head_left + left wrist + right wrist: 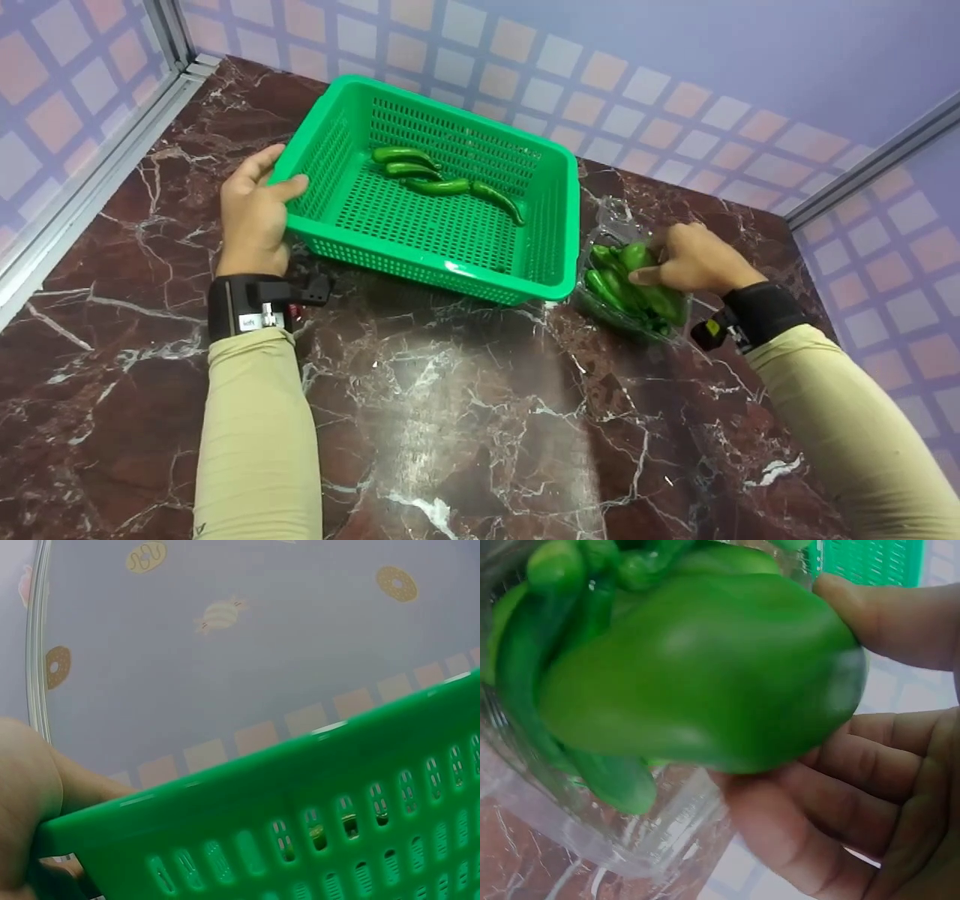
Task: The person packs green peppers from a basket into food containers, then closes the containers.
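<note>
My left hand (253,210) grips the left end of a green plastic basket (442,279), thumb over the rim and fingers outside; the left wrist view shows its slotted wall (300,787) close up. Several slim green chili peppers (442,187) lie on the basket floor. To the right, my right hand (694,259) is over a clear plastic tub (616,315) full of green peppers (611,285). Seen from the right wrist, thumb and fingers hold the end of a large, smooth green pepper (705,675). Thinner peppers (525,682) lie beside it in the tub.
Everything stands on a dark red marbled tabletop (465,420) with white veins. A patterned wall panel (600,82) rises close behind the basket. Metal frame strips (112,157) run along the left side, with another panel at the right edge.
</note>
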The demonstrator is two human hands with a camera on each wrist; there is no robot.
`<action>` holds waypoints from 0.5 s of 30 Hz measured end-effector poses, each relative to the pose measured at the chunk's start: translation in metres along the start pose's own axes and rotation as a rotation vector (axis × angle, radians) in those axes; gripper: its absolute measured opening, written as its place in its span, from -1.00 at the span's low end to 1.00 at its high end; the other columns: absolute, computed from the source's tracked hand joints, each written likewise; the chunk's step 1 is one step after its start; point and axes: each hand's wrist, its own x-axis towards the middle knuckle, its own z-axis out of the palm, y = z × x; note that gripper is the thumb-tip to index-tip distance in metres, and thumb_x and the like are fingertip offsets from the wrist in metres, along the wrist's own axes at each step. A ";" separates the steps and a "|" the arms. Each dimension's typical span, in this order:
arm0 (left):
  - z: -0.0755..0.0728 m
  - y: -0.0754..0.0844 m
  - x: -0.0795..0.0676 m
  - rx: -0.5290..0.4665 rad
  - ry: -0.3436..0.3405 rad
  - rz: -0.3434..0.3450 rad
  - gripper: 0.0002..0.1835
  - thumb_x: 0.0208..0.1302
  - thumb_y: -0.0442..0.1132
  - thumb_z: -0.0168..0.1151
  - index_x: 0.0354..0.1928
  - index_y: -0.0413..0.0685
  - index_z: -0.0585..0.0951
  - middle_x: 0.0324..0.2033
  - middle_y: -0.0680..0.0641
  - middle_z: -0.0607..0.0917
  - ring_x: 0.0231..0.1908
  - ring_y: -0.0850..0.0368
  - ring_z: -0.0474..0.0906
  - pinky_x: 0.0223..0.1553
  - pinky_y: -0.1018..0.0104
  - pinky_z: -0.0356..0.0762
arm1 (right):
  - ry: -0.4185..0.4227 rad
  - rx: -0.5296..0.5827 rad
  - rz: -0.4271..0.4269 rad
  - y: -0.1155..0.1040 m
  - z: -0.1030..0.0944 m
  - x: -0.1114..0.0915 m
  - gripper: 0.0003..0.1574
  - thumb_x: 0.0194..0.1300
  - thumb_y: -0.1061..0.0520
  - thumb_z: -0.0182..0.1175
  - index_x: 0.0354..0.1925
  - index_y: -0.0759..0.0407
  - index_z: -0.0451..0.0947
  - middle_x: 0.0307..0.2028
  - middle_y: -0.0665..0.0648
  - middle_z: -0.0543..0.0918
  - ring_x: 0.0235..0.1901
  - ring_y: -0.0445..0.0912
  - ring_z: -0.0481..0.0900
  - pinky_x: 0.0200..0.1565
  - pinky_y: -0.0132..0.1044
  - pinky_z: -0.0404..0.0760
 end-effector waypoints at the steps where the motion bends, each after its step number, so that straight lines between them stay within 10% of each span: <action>1: 0.000 0.000 0.000 -0.001 0.000 -0.003 -0.40 0.41 -0.51 0.21 0.46 -0.20 0.41 0.02 0.02 0.57 0.00 0.16 0.55 -0.04 0.46 0.66 | 0.004 0.000 0.003 0.000 0.002 0.000 -0.61 0.25 -0.12 0.48 -0.36 0.16 0.66 -0.60 0.07 0.64 -0.63 -0.11 0.50 -0.54 -0.26 0.53; 15: 0.000 0.000 0.000 -0.005 -0.007 -0.006 -0.40 0.41 -0.51 0.21 0.46 -0.20 0.41 0.04 0.03 0.57 0.01 0.16 0.55 -0.04 0.46 0.66 | 0.054 -0.036 -0.029 0.002 0.015 -0.001 -0.25 0.25 -0.32 0.44 0.05 0.25 0.59 -0.22 0.26 0.76 -0.29 0.08 0.67 -0.19 0.05 0.69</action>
